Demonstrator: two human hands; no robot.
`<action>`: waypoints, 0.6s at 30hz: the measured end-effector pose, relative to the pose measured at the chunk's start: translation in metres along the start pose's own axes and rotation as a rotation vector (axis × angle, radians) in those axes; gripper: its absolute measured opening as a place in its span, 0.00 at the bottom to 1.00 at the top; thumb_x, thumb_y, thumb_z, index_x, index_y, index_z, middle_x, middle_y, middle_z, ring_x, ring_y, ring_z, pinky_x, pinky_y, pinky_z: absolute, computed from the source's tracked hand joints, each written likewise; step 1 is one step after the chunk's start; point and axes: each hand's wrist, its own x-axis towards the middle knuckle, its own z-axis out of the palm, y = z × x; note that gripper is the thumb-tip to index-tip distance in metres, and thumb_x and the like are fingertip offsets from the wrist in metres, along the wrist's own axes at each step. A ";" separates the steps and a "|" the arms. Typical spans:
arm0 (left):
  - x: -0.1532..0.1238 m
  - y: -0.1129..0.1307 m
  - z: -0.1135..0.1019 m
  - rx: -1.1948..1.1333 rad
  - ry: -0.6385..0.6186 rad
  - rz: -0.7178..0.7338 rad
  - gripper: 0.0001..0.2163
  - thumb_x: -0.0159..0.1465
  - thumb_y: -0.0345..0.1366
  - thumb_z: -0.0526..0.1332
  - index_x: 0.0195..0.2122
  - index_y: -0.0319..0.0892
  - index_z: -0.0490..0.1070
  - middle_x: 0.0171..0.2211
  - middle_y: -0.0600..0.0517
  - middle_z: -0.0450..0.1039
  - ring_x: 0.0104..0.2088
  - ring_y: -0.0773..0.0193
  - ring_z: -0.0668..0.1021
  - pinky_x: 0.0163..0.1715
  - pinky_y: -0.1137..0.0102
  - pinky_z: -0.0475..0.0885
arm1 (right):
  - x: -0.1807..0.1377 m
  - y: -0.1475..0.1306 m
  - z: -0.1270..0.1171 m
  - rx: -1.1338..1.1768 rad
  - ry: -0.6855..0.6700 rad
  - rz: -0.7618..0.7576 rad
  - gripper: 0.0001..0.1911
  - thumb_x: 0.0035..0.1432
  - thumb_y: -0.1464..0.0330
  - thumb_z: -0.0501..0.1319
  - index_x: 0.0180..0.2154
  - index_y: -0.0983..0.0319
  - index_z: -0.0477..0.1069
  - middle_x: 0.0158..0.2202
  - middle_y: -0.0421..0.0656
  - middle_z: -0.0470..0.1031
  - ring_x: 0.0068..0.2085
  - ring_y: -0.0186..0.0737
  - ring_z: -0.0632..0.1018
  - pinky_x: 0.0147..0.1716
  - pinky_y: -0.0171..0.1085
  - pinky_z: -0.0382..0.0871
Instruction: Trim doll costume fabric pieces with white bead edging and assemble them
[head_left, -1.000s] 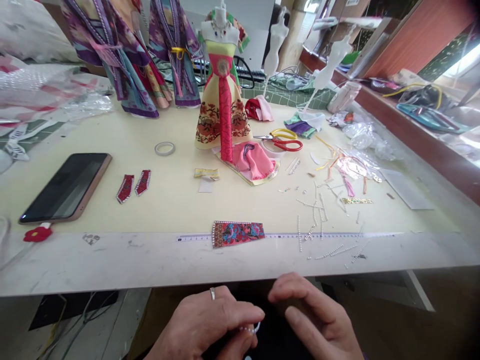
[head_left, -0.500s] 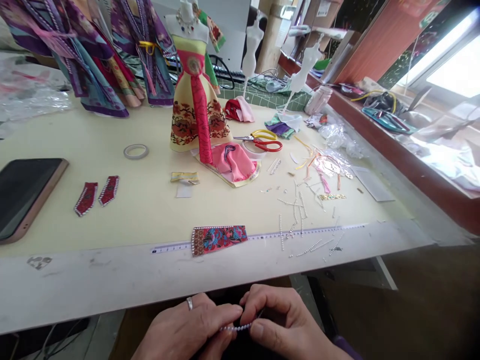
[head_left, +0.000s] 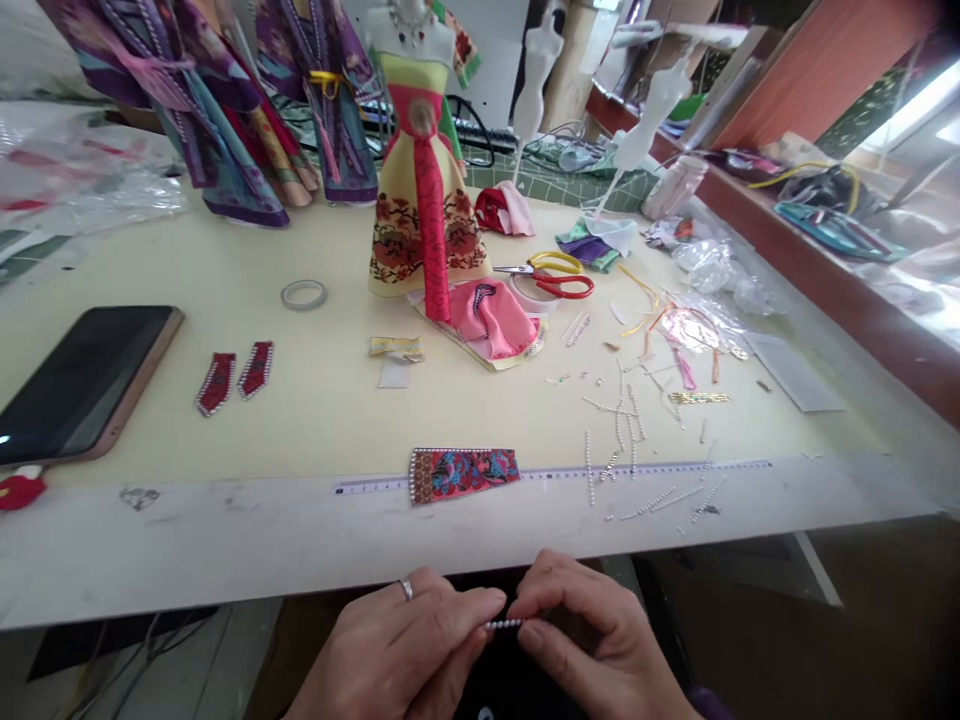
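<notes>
The left hand [head_left: 409, 635] and right hand [head_left: 589, 625] each pinch the bead string [head_left: 504, 624], which spans the narrow gap between their fingertips and could swing loose below them if either grip slips.

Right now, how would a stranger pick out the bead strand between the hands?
Find the worktable, then look just below its near edge at the left hand and right hand. Both pinch a short, pale bead strand. Unlike the loose bead strings lying on the worktable, this one is held.
</notes>
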 end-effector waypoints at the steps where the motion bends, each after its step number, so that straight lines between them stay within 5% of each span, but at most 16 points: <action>1: 0.002 0.001 -0.002 -0.011 -0.019 0.024 0.09 0.65 0.27 0.54 0.43 0.39 0.70 0.26 0.54 0.74 0.25 0.69 0.75 0.25 0.75 0.70 | 0.001 -0.001 0.000 -0.034 0.011 -0.021 0.06 0.54 0.74 0.59 0.30 0.63 0.75 0.26 0.42 0.72 0.28 0.34 0.73 0.29 0.31 0.66; 12: 0.006 -0.012 -0.004 -0.149 -0.004 -0.035 0.11 0.62 0.22 0.56 0.45 0.36 0.70 0.27 0.51 0.74 0.26 0.69 0.73 0.25 0.74 0.70 | 0.012 0.000 0.004 -0.160 0.090 -0.020 0.03 0.56 0.73 0.60 0.31 0.60 0.72 0.24 0.38 0.71 0.26 0.31 0.73 0.25 0.29 0.67; 18: 0.003 -0.021 -0.012 -0.084 0.032 -0.041 0.10 0.62 0.23 0.56 0.44 0.36 0.70 0.26 0.52 0.73 0.26 0.69 0.74 0.26 0.75 0.71 | 0.024 -0.004 0.006 -0.227 0.010 -0.008 0.05 0.55 0.73 0.59 0.27 0.61 0.69 0.23 0.37 0.69 0.24 0.30 0.71 0.23 0.28 0.64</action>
